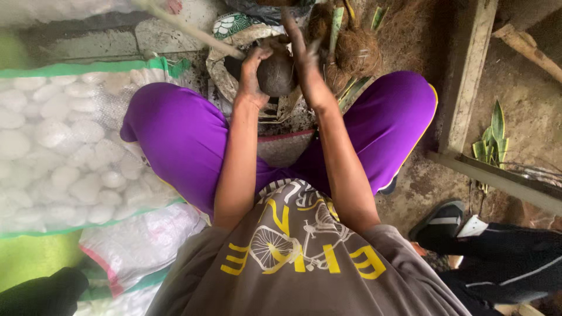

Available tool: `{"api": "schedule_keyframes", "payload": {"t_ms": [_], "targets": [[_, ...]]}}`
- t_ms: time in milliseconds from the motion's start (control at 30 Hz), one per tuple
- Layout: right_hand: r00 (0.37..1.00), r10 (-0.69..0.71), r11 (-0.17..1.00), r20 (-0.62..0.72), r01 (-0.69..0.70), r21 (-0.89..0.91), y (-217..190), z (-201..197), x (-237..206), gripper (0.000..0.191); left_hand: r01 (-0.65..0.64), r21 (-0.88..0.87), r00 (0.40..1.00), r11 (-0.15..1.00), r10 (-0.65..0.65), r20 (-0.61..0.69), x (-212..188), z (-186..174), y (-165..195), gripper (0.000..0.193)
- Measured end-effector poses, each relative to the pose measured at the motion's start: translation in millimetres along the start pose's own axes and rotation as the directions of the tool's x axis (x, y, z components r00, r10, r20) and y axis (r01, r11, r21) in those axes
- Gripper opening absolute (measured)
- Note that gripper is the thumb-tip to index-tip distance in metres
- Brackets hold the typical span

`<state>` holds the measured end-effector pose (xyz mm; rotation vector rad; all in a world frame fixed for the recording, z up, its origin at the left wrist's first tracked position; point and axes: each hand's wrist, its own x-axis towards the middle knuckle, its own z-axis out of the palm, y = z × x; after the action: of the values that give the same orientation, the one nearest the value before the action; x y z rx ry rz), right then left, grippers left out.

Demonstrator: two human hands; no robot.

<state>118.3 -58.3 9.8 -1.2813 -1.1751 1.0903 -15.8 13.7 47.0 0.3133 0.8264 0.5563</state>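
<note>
Squatting on a dirt floor (527,99). My left hand (252,73) cups a dark soil ball (276,75) over a cut sack (225,70); right hand (301,52) presses it, fingers straight. Bagged white stones (58,146) left, coconut husk (354,52) ahead.

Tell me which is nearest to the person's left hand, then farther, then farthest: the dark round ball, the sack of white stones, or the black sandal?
1. Dark round ball, touching the left hand.
2. Sack of white stones, off to the left.
3. Black sandal, far lower right.
</note>
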Motion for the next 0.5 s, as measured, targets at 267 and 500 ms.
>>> {"api": "schedule_keyframes", "payload": {"t_ms": [267,500], "targets": [[0.959,-0.143,0.913,-0.243,0.033,-0.408,-10,17,8,0.072,-0.233,0.344,0.959,0.91,0.274,-0.075,-3,20,2,0.034],[0.898,-0.173,0.952,-0.403,0.257,0.164,3,25,14,0.089,-0.154,-0.311,0.988,0.938,0.147,-0.044,-10,27,8,0.029]]}}
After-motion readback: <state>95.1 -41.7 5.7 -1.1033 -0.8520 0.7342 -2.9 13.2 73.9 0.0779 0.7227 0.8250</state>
